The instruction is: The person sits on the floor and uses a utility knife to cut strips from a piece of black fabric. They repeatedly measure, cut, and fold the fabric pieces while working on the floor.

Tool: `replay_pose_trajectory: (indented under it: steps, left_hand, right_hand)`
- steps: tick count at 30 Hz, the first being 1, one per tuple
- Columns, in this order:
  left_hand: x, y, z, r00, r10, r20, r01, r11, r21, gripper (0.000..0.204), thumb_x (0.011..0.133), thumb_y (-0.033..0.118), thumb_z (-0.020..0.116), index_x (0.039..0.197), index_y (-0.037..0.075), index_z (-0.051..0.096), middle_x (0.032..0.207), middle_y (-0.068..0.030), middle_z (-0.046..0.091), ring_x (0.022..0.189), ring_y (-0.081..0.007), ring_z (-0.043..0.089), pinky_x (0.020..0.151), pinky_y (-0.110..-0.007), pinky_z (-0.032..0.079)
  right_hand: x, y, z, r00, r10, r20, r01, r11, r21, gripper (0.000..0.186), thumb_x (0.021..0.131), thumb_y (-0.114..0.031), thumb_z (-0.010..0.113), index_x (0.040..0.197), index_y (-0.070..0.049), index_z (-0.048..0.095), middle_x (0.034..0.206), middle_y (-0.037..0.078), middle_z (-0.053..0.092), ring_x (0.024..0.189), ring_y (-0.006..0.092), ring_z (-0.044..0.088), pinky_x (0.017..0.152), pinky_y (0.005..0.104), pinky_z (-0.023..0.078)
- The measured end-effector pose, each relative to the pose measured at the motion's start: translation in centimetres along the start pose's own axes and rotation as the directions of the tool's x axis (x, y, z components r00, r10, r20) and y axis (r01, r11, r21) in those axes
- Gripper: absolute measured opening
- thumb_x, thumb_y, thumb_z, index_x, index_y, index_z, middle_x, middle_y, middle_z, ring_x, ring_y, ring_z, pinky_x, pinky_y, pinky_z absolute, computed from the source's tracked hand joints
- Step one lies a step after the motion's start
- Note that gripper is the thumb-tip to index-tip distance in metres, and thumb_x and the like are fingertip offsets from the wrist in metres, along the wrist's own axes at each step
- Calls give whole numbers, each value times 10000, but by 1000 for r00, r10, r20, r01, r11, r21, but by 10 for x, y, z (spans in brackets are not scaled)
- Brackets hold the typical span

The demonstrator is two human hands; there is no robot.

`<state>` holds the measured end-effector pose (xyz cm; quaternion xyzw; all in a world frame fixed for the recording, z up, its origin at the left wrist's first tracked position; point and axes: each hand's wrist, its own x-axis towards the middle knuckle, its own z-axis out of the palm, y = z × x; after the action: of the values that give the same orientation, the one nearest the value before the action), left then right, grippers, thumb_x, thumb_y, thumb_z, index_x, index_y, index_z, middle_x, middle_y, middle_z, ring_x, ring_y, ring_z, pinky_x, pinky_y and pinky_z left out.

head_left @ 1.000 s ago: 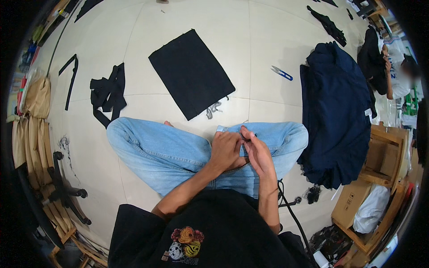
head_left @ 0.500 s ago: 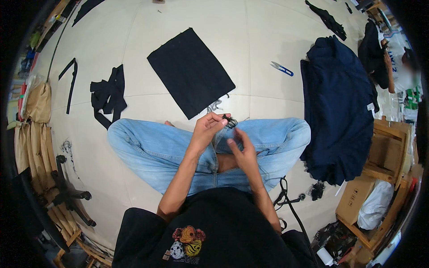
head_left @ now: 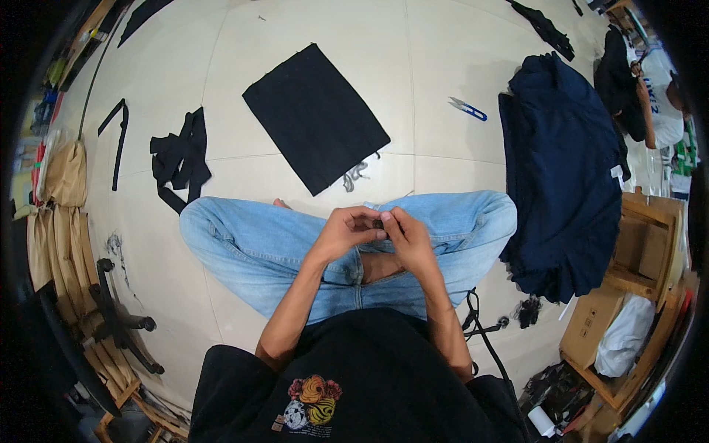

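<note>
R hand (head_left: 410,240) moved in to L hand (head_left: 346,232); both pinched small blk thread bundle (head_left: 379,224). Blk cloth (head_left: 316,118) lay flat on floor (head_left: 447,166), blue snips (head_left: 470,110) to its R.

A clump (head_left: 379,224) is held at centre between left hand (head_left: 344,235) and right hand (head_left: 413,242); above, cloth (head_left: 316,118) is laid on the floor (head_left: 244,176), flanked by straps (head_left: 197,148) at left, snips (head_left: 469,109) and fabric pile (head_left: 563,173) at right.

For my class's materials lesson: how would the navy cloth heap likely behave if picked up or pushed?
The navy cloth heap would probably sag, its surface lying in soft folds. It may feel heavy, being bulky. Pushed, it would likely bunch rather than roll, since it spreads wide on the floor.
</note>
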<state>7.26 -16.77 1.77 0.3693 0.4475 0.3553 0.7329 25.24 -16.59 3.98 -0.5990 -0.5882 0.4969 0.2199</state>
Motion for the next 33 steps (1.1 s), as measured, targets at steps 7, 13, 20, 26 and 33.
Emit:
replay_pose_trajectory:
  steps: [7,13,20,26,33]
  left_hand:
    - [5,-13,-36,938,5,-346,-108,954,-278,226,871,-7,702,1085,-56,649,1048,-128,688,953,-194,680,874,-310,557]
    - [9,-10,-67,747,-227,-624,-435,544,-718,215,916,-7,638,1129,-32,621,1033,-121,675,980,-213,674,960,-358,541]
    - [-21,17,-35,999,-48,-14,37,902,-430,120,883,-21,657,1001,-9,637,1038,-104,673,999,-176,658,873,-305,530]
    - [-20,-3,6,980,-122,-156,100,984,-145,151,928,11,602,1059,-43,656,1060,-124,687,1031,-179,649,895,-290,510]
    - [-24,13,1,967,-184,-176,45,805,-592,252,928,6,605,1171,-56,629,1139,-148,670,1040,-210,671,892,-288,542]
  right_hand:
    - [-16,3,2,1000,11,27,-16,987,159,305,999,-302,573,924,-7,587,678,114,567,636,195,553,597,346,431]
    - [-50,7,-31,992,129,9,-125,943,309,212,997,-191,592,875,-20,622,656,-74,452,618,19,348,555,216,290]
    - [-29,19,-25,994,87,-71,-74,982,174,214,987,-191,609,883,-5,631,641,-60,497,612,35,393,559,222,325]
    - [-27,-32,19,992,-90,-89,89,996,-19,229,970,-249,617,933,-25,644,734,163,648,629,281,618,578,389,461]
    - [-45,-4,32,999,-29,-44,32,998,56,216,964,-200,630,925,13,626,655,114,592,576,152,533,544,312,423]
